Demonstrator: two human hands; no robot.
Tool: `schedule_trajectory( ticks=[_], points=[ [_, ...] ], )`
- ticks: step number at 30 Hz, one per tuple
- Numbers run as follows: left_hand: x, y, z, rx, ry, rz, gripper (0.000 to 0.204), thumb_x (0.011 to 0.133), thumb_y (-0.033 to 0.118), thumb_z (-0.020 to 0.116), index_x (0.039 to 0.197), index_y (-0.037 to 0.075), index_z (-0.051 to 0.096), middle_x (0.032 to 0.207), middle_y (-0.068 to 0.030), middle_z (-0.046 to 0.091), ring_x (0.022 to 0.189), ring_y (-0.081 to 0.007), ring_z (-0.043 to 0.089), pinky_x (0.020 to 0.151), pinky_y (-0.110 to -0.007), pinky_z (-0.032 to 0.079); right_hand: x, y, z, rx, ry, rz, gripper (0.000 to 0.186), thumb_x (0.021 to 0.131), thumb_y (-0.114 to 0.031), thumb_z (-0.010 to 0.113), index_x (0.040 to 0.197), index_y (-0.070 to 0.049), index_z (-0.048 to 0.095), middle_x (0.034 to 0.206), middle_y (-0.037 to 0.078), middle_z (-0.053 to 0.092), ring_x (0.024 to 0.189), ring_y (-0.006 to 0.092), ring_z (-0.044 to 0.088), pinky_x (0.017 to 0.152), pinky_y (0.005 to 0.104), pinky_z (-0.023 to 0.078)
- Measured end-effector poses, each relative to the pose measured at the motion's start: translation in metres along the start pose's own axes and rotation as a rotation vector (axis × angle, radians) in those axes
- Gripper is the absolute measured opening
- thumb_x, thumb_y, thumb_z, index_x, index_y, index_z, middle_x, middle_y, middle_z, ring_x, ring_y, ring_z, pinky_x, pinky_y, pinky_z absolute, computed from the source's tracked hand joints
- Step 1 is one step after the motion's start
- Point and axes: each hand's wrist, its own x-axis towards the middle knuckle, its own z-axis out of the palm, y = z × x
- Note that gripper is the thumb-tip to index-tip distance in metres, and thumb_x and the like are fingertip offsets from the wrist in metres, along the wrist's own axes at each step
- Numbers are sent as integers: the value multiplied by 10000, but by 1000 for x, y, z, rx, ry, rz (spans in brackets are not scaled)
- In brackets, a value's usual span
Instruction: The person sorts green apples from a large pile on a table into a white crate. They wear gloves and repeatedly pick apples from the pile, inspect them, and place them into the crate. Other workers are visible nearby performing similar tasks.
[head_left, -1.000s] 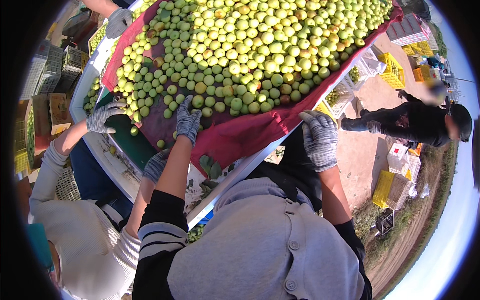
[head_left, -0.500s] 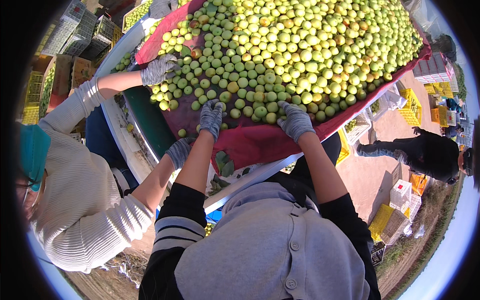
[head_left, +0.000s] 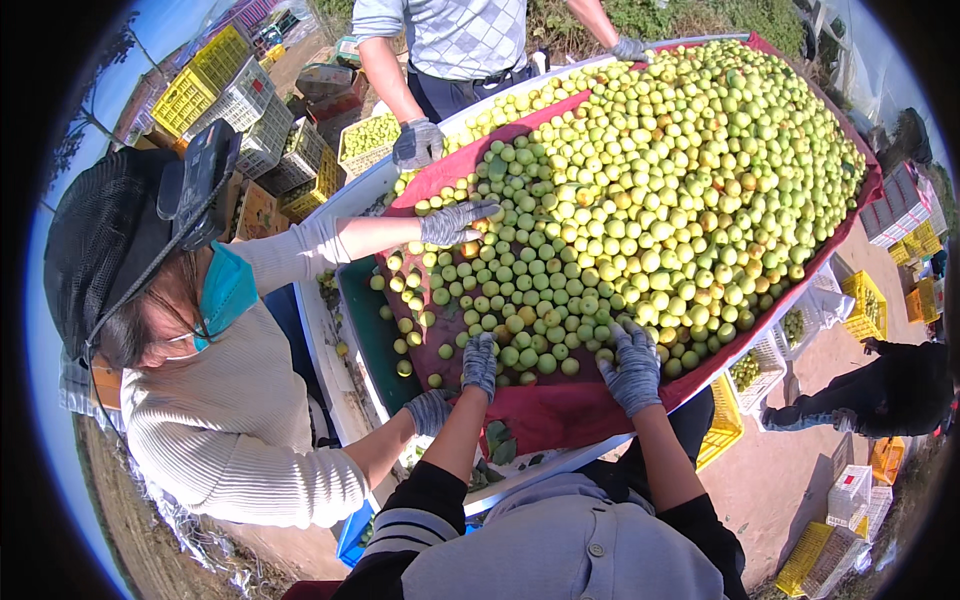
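Observation:
A heap of small round yellow-green fruits [head_left: 690,190], some tinged red-brown, covers a dark red cloth [head_left: 560,412] on a large sorting table. At the near edge of the heap my left hand [head_left: 479,362], in a grey knitted glove, rests upright by a few fruits, its fingers stretched out. My right hand [head_left: 634,368], gloved alike, lies palm down against the heap with spread fingers touching fruits. I see no fruit gripped in either. Between my hands, loose fruits sit in a thin layer, with bare cloth showing at left. Green leaves [head_left: 500,442] lie below my left wrist.
At left, a co-worker [head_left: 240,400] in a cream sweater reaches one gloved hand [head_left: 458,222] over the fruits. Another person [head_left: 468,40] stands at the far side. A green chute [head_left: 368,310] borders the cloth. Crates [head_left: 735,425] stand around; someone in black [head_left: 880,390] is at right.
The view has shifted, bringing the far-side person and the left co-worker's head into sight. My right hand has opened wider over the fruits. The co-worker's far hand has moved further over the heap.

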Motion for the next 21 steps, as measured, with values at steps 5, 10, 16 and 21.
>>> schedule_trajectory(
  ticks=[5,10,16,21],
  points=[
    [-22,28,8,-58,-9,314,251,970,240,530,992,20,648,912,-48,631,841,-140,564,773,-291,461,26,0,-24,-221,-369,284,1023,625,-359,841,1468,-161,295,1422,223,349,1311,447,335,1088,485,339],
    [-94,53,-8,-213,-225,239,235,944,246,581,819,60,650,740,11,594,664,-79,510,631,-238,415,24,-4,3,-132,-443,76,1004,664,-353,811,1478,-138,264,1361,208,424,1233,385,450,1026,463,411],
    [-215,2,-117,112,-256,203,202,885,247,650,909,47,654,808,-32,650,720,-163,594,687,-303,479,22,20,20,-104,-295,55,838,730,-323,747,1440,-141,340,1346,188,455,1210,374,489,978,439,459],
    [-302,-85,-207,420,-214,-76,346,850,330,658,1081,73,649,982,-168,676,892,-333,639,797,-396,495,20,22,27,-58,-300,21,734,741,-320,733,1380,-131,425,1342,175,465,1193,374,496,976,438,457]
  ],
)
